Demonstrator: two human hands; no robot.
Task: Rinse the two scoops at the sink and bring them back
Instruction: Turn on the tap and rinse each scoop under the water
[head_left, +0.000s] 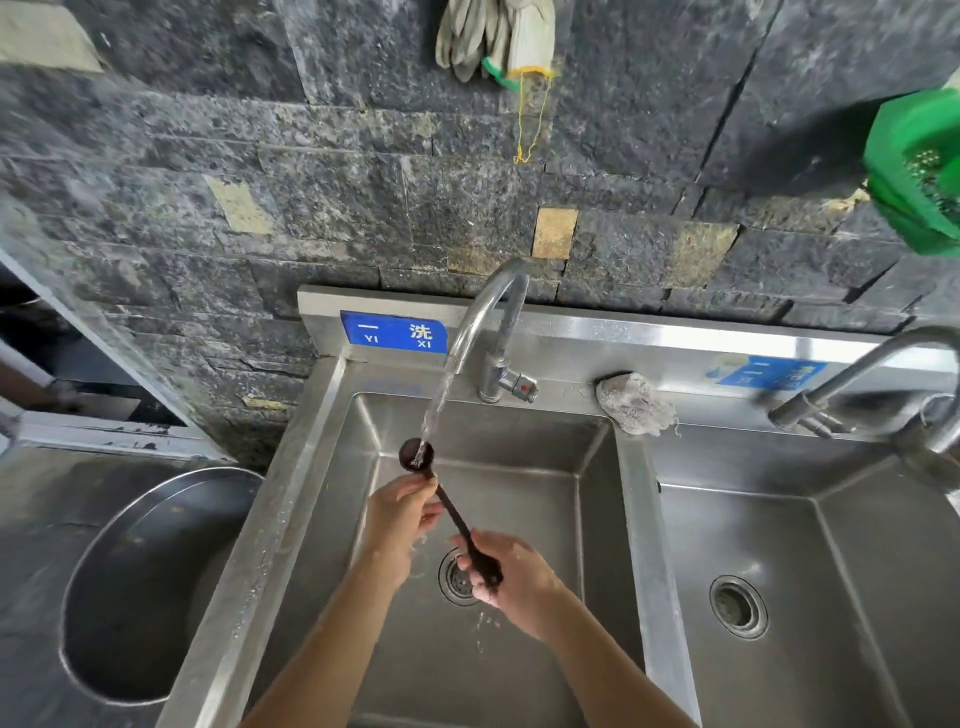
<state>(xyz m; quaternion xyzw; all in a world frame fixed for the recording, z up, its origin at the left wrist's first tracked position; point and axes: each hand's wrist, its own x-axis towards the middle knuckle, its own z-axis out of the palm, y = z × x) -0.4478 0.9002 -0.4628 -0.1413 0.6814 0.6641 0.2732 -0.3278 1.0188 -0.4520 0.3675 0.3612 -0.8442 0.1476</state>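
Our right hand (511, 577) curls round the lower end of a dark long-handled scoop (415, 454), while our left hand (402, 512) pinches the slim handle just below its round bowl. The bowl sits directly under the stream of water (439, 400) from the curved chrome faucet (493, 312), over the left basin of the stainless-steel double sink (631, 519). The rinse looks under way; only one bowl shows plainly, and we cannot tell whether the dark lump in the right fist is the second scoop. Next, we judge, comes turning the bowl, then rinsing the other.
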